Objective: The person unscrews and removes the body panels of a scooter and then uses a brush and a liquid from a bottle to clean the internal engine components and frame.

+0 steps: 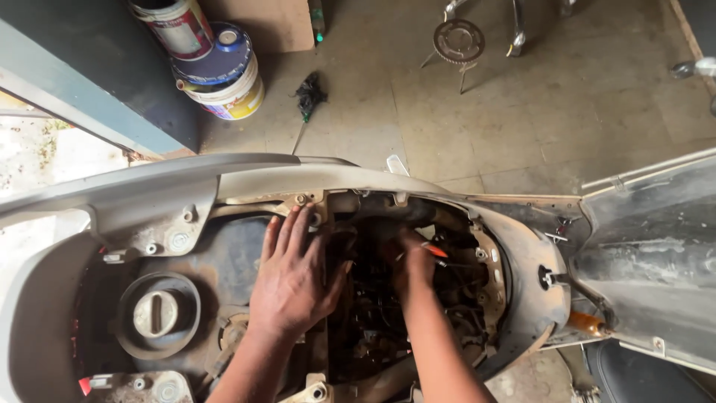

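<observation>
1. Scooter body (522, 246), dusty grey plastic with its seat lifted, lies open across the view; its dark greasy engine bay (373, 313) sits at centre.
2. Left hand (294, 276) lies flat with fingers spread on the frame edge, at 9 o'clock of the bay.
3. Right hand (412, 263) reaches down into the bay, fingers curled around an orange-handled tool (434, 251); how tight the grip is, I cannot tell.
4. Round grey fuel cap (156, 313) sits at 9 o'clock of the left hand.
5. Stacked paint buckets (220, 67) stand on the concrete floor (567, 112) at 11 o'clock.
</observation>
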